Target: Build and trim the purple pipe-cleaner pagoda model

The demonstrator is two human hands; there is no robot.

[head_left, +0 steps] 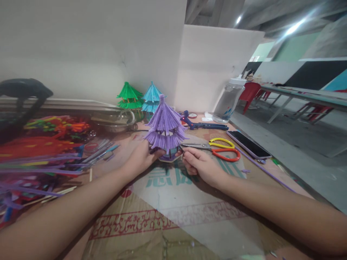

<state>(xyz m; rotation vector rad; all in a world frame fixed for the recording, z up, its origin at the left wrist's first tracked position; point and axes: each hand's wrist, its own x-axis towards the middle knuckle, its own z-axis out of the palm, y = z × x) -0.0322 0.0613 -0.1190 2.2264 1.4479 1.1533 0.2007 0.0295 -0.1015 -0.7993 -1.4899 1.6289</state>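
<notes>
A purple two-tiered pavilion model point(166, 124), its roofs covered in fuzzy pipe cleaners, stands upright on a small flat base in front of me. My left hand point(143, 157) is closed on the left side of its base; some fingers are hidden behind it. At the lower right of the model, my right hand point(199, 162) pinches a thin dark stick-like piece point(181, 148), whose tip reaches just under the lower roof. What exactly that piece is cannot be made out. Scissors point(221, 148) with one yellow and one orange-red handle lie just beyond my right hand.
Behind stand a green pavilion point(130, 95) and a blue one point(151, 94). Pipe cleaners and sticks point(54, 159) crowd the left. On the right are a dark blue glue gun point(189, 121), a phone point(249, 144) and a clear bottle point(229, 99). Cardboard point(151, 220) covers the tabletop.
</notes>
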